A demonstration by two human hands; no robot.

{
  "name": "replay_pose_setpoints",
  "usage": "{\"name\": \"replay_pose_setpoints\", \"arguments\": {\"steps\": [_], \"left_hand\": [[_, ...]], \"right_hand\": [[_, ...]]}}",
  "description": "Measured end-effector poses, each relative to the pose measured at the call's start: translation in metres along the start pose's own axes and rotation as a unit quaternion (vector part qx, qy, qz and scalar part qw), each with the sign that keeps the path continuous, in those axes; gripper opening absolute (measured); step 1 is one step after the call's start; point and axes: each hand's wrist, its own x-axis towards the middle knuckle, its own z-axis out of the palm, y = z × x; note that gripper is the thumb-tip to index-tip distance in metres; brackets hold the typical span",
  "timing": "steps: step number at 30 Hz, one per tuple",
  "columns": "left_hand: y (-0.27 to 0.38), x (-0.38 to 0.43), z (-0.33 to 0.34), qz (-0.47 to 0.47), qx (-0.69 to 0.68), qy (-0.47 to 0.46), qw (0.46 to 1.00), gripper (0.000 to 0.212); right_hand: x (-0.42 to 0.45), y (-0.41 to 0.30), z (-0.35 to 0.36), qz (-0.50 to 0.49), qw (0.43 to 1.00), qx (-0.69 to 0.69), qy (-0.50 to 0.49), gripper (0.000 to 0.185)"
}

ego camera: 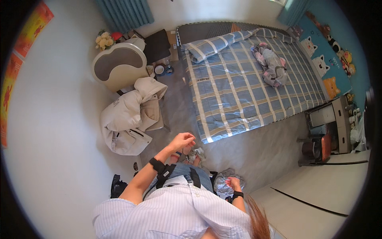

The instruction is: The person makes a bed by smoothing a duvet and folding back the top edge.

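Note:
My left hand (183, 142) is held out in front of my waist, fingers loosely curled, with no object visible in it. Below it are feet and a crumpled pale cloth (197, 154) on the grey floor. My right hand (233, 182) hangs at my other side, its fingers bent, over a shiny grey bundle (222, 182) on the floor; whether it touches the bundle or holds anything cannot be told. Beyond my hands stands a bed with a blue plaid quilt (235, 98), on which lies a bundle of grey and pink fabric (271, 65).
A beige padded coat (125, 119) hangs over a chair at the left. Behind it are an oval-backed chair (119, 65) and a cluttered nightstand. A pale cabinet (313, 188) and an orange-and-black stool-like object (317, 149) stand at the right. A black bag (118, 186) lies by the left wall.

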Motion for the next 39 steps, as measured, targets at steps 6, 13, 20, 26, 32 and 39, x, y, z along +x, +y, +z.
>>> {"name": "replay_pose_setpoints", "arguments": {"steps": [6, 13, 20, 26, 32, 39], "left_hand": [[-0.037, -0.018, -0.030, -0.064, -0.018, 0.014, 0.998, 0.023], [-0.057, -0.042, -0.057, -0.077, -0.057, 0.030, 0.995, 0.024], [-0.058, -0.066, -0.079, -0.076, -0.055, 0.044, 0.995, 0.025], [-0.054, -0.047, -0.059, -0.053, -0.062, 0.038, 0.996, 0.023], [-0.040, -0.019, -0.024, -0.019, -0.070, -0.017, 0.997, 0.023], [-0.027, -0.007, -0.010, -0.056, -0.046, 0.017, 0.997, 0.020]], "right_hand": [[0.016, -0.095, 0.003, 0.231, 0.954, 0.190, 0.035, 0.024], [-0.009, -0.213, 0.025, 0.303, 0.914, 0.265, 0.049, 0.020], [-0.010, -0.212, 0.061, 0.328, 0.912, 0.243, -0.025, 0.020], [-0.024, -0.074, 0.040, 0.009, 0.990, 0.124, 0.062, 0.022], [-0.048, -0.068, 0.002, 0.045, 0.995, 0.049, 0.079, 0.023], [-0.023, -0.089, -0.012, 0.322, 0.894, 0.309, 0.052, 0.023]]}}
